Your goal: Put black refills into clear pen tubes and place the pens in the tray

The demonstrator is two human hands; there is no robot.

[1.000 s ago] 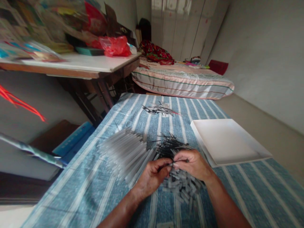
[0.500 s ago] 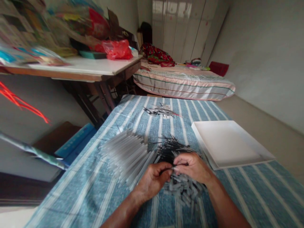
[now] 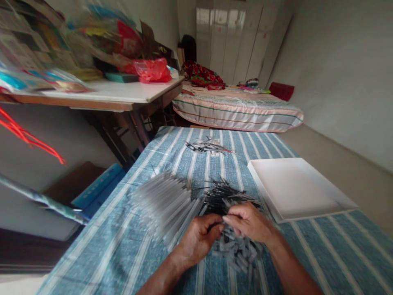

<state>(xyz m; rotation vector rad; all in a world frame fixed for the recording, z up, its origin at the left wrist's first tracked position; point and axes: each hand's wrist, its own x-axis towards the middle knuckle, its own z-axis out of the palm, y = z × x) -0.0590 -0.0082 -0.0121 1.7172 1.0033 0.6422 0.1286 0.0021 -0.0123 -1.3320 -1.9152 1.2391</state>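
Observation:
My left hand (image 3: 201,235) and my right hand (image 3: 247,221) meet fingertip to fingertip over the table. Both are closed in a pinch, and whatever lies between the fingers is too small and hidden to name. Just below them spreads a heap of short grey translucent pieces, like pen caps (image 3: 241,252). Beyond the fingers is a pile of thin black sticks, like pen refills (image 3: 222,192). To the left of my left hand lies a broad stack of long translucent tubes, like pen barrels (image 3: 166,200), side by side.
A shallow white box (image 3: 301,188) rests at the right on the striped blue tablecloth (image 3: 123,233). Farther back lies a small bunch of thin dark sticks (image 3: 208,146). A cluttered white table (image 3: 123,92) stands at the left, a bed (image 3: 236,106) beyond.
The right fingers have closed in from a looser pinch and now touch the left fingertips. The whole view has shifted slightly downward in the picture.

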